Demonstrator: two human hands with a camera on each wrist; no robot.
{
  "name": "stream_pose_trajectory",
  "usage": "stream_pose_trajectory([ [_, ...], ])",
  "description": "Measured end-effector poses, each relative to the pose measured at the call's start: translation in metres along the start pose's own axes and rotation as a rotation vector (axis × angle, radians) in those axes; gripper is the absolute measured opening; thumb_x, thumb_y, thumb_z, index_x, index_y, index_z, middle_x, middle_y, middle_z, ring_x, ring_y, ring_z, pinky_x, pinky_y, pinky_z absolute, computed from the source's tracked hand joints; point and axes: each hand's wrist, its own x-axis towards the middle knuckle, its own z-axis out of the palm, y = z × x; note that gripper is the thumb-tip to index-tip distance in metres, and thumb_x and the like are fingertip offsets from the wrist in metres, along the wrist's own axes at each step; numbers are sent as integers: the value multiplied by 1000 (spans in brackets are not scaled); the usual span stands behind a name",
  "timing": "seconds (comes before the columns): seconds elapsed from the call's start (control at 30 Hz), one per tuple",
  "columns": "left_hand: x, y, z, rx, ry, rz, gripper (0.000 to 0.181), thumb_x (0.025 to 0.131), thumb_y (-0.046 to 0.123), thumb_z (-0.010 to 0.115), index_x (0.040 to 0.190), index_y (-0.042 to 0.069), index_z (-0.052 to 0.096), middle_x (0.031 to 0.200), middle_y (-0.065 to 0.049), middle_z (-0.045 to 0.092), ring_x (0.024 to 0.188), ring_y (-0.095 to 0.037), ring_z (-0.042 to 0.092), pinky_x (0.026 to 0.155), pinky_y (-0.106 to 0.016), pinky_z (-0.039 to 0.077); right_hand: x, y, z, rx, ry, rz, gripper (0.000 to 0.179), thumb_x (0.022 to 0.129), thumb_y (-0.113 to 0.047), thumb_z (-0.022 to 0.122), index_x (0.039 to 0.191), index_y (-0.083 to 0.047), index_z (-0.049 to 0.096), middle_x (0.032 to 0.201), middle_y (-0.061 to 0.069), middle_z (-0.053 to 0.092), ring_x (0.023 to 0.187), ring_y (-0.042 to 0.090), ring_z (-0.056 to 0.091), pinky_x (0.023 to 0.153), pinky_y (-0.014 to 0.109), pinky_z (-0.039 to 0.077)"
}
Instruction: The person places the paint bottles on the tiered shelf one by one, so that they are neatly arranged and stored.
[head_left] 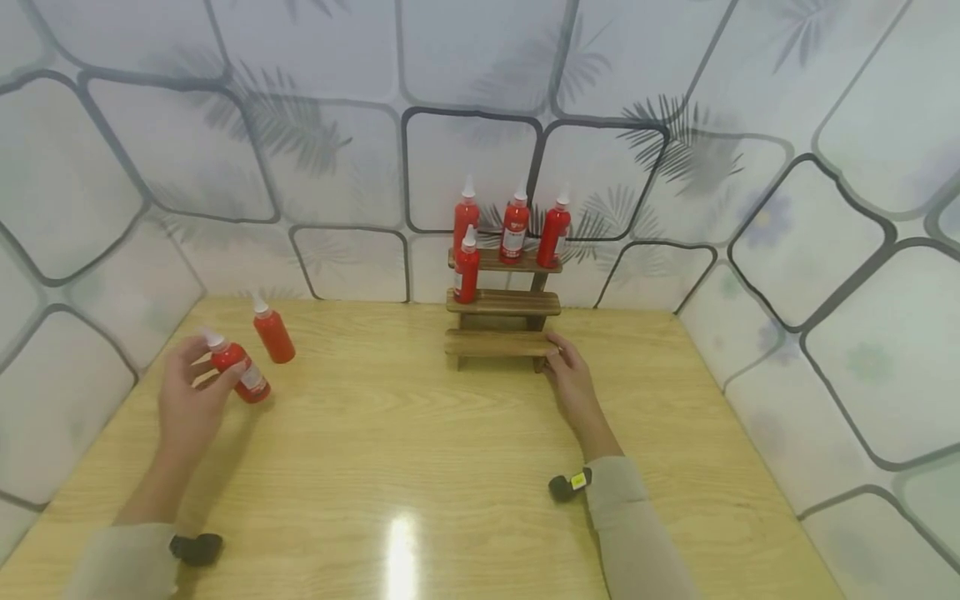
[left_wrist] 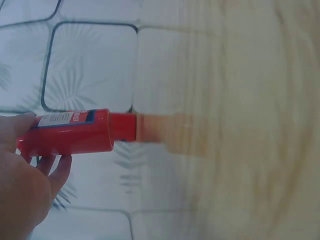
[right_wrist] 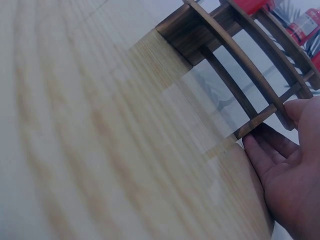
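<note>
My left hand (head_left: 191, 387) grips a red bottle (head_left: 242, 372) with a white pointed cap and a pale label, tilted over the left of the table. In the left wrist view the thumb and fingers wrap the bottle (left_wrist: 75, 132). Just behind it a second red bottle (head_left: 274, 335) stands on the table. My right hand (head_left: 573, 379) holds the right end of the lowest step of a brown wooden three-step stand (head_left: 498, 342). The right wrist view shows the thumb on the step (right_wrist: 240, 57) and fingers by the leg. Three red bottles (head_left: 514, 232) stand on the top step, another (head_left: 467, 273) on the middle step's left.
The pale wooden table (head_left: 360, 467) meets patterned wall covering (head_left: 337, 167) at the back and both sides. The stand is close to the back wall. A dark wrist camera (head_left: 197, 549) sits at the left cuff, and another (head_left: 562, 488) at the right cuff.
</note>
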Motion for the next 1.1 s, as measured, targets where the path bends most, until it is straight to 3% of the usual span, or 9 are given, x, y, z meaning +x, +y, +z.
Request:
stream_pose_trajectory([
  [0.13, -8, 10, 13, 22, -65, 75, 52, 93, 12, 73, 139, 19, 49, 129, 15, 50, 107, -3, 54, 85, -3, 47, 1, 1, 0, 6, -2, 0, 46, 108, -23, 47, 151, -9, 41, 155, 22, 38, 142, 36, 43, 115, 36, 43],
  [0.47, -25, 37, 49, -44, -217, 211, 53, 93, 9, 71, 140, 8, 48, 126, 14, 52, 109, -6, 56, 90, -6, 49, 0, 3, 1, -3, -2, -3, 46, 108, -24, 48, 151, -10, 42, 152, 22, 40, 141, 35, 44, 114, 35, 43],
  [0.7, -34, 62, 80, -95, -324, 214, 52, 93, 11, 73, 139, 9, 50, 127, 10, 57, 112, -6, 58, 93, -11, 50, 0, 1, 1, 4, -5, -5, 45, 108, -22, 46, 151, -9, 41, 156, 22, 36, 143, 36, 42, 116, 37, 42],
  [0.87, -37, 77, 107, -116, -392, 223, 53, 92, 11, 74, 139, 8, 51, 131, -1, 58, 115, -11, 58, 97, -14, 50, 0, 0, 1, 18, -5, 3, 44, 108, -21, 45, 151, -9, 41, 157, 21, 35, 143, 34, 41, 116, 37, 41],
  [1.1, -36, 94, 153, -176, -463, 307, 52, 89, 9, 76, 136, 8, 53, 132, -9, 60, 118, -23, 59, 103, -38, 53, 0, 0, 1, 2, 0, 9, 43, 108, -22, 45, 150, -11, 42, 155, 19, 38, 142, 33, 44, 115, 34, 43],
])
